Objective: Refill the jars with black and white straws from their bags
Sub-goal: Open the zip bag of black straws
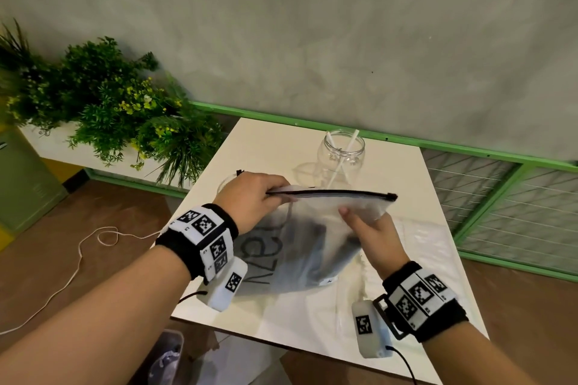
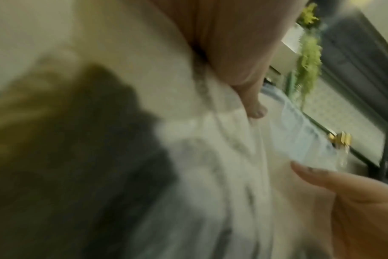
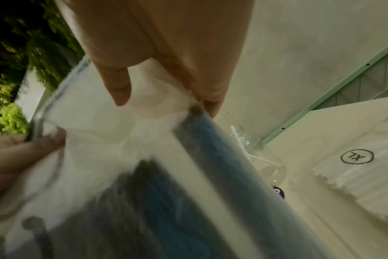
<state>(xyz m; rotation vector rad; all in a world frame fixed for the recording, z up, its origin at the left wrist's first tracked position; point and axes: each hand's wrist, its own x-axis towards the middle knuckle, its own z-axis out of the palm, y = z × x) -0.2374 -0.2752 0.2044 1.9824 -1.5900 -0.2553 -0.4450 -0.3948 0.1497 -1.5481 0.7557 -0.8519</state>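
A white table (image 1: 422, 228) stands against a grey wall with a green rail, and all the work sits on it. Above it the person holds a frosted zip bag (image 1: 309, 247) upright, zip edge on top. The left hand (image 1: 250, 200) pinches the zip's left end, fingers curled over the black strip, probably to anchor the seal while it is opened. The right hand (image 1: 372, 228) grips the bag just under the zip near its right end, thumb on the near face and fingers behind, which steadies the soft plastic so the two sides can be pulled apart. The zip looks closed along its whole length, with the slider at the far right.

Dark contents, most likely the black straws (image 3: 202, 175), show through the frosted plastic in the right wrist view and hang toward the bottom, so keeping the mouth upward should stop them spilling.

Beyond the bag a clear glass jar (image 1: 341, 153) stands open with a couple of white straws (image 1: 344, 153) leaning in it, close enough for an easy transfer. A second clear bag (image 1: 419, 247) lies flat on the table to the right, under and beside the held one. A leafy plant (image 1: 109, 103) fills the left background.
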